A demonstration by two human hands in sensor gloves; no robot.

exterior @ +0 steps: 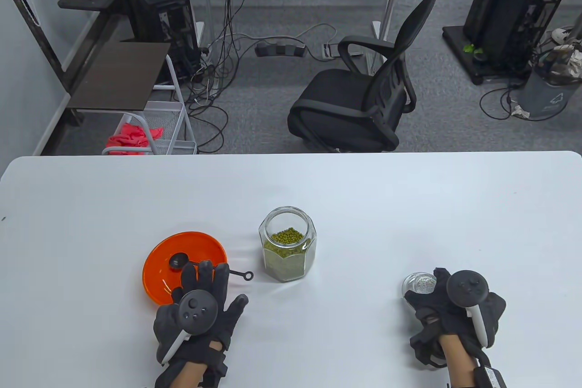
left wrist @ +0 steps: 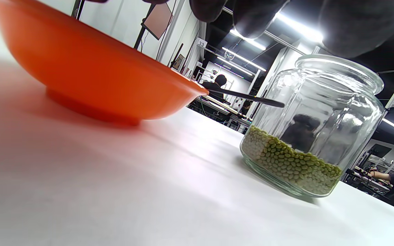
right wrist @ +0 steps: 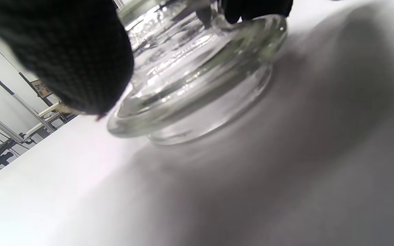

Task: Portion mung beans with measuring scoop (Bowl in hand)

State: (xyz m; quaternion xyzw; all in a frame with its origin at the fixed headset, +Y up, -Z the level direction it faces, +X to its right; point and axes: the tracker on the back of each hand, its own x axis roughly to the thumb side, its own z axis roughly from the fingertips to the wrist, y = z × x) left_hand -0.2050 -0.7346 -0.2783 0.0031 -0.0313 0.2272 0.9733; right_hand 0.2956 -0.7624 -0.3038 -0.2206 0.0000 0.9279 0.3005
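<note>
An orange bowl (exterior: 157,276) (left wrist: 97,75) stands on the white table at the front left. A black measuring scoop (exterior: 178,261) lies in it, its handle (left wrist: 248,97) sticking out over the rim toward the jar. My left hand (exterior: 213,279) reaches over the bowl's near rim with straight fingers (left wrist: 251,17) and holds nothing. The lidless glass jar (exterior: 287,242) (left wrist: 313,130), partly filled with green mung beans, stands right of the bowl. At the front right, my right hand (exterior: 427,290) grips the glass lid (exterior: 416,283) (right wrist: 197,89), which rests on the table, thumb (right wrist: 67,51) on its rim.
The white table (exterior: 363,206) stretches wide behind and between the hands. Beyond its far edge stand a black office chair (exterior: 363,92) and a wire cart (exterior: 154,133) on the floor.
</note>
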